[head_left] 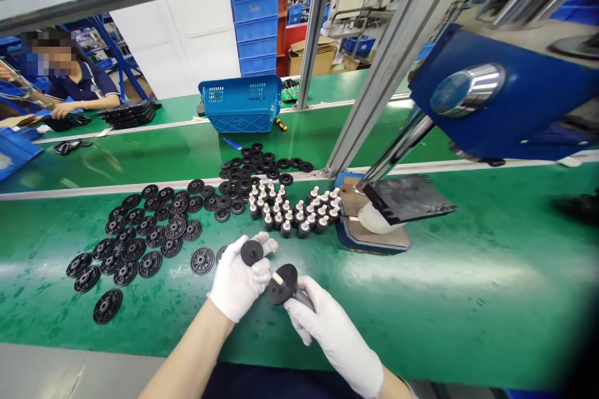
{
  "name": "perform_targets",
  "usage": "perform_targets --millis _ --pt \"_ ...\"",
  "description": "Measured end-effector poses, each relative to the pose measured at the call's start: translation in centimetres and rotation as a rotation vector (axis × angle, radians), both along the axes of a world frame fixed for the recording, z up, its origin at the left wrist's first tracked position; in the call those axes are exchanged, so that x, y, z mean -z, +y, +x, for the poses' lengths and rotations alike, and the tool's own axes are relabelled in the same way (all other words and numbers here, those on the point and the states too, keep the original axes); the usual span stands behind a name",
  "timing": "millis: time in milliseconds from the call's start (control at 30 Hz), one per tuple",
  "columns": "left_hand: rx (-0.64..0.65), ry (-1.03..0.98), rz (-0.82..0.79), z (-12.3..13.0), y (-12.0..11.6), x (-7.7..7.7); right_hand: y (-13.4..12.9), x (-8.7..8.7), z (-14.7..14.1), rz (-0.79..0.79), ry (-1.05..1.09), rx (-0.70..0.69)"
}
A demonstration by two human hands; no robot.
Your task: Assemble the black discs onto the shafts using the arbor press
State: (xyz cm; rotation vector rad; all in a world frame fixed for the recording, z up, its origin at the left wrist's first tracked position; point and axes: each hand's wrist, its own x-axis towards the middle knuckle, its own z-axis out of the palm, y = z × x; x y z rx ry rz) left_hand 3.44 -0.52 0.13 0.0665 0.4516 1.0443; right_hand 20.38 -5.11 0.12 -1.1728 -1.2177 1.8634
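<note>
My left hand [238, 283], in a white glove, holds a small black disc [252, 252] with a raised centre, its fingers curled beneath. Just to the right, my gloved right hand [322, 318] grips a black part with a wide round flange [283, 284], tilted toward the left hand. A short white pin stands out of the flange's face. The two parts are close together but apart. Beyond the hands stands a cluster of black parts with white stems [286, 224]. Ribbed black wheels [150, 264] lie spread to the left, one partly hidden behind my left hand.
A blue press [472, 93] with a metal column and black plate [412, 196] stands at right. Small black discs [255, 165] are heaped near the metal post. Farther back are a blue basket [241, 106] and a yellow-handled tool [281, 124]. A co-worker [84, 81] sits far left.
</note>
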Motion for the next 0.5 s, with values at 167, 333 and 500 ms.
perform_targets --millis 167,333,500 --pt "-0.015 -0.001 0.007 -0.25 0.15 0.16 -0.35 0.22 -0.20 0.014 -0.047 -0.046" --pt "-0.052 -0.019 -0.059 -0.32 0.19 0.71 -0.31 0.40 -0.23 0.007 -0.120 -0.056" --pt "-0.117 -0.040 -0.082 -0.71 0.32 0.82 -0.13 0.26 -0.48 0.002 -0.149 -0.064"
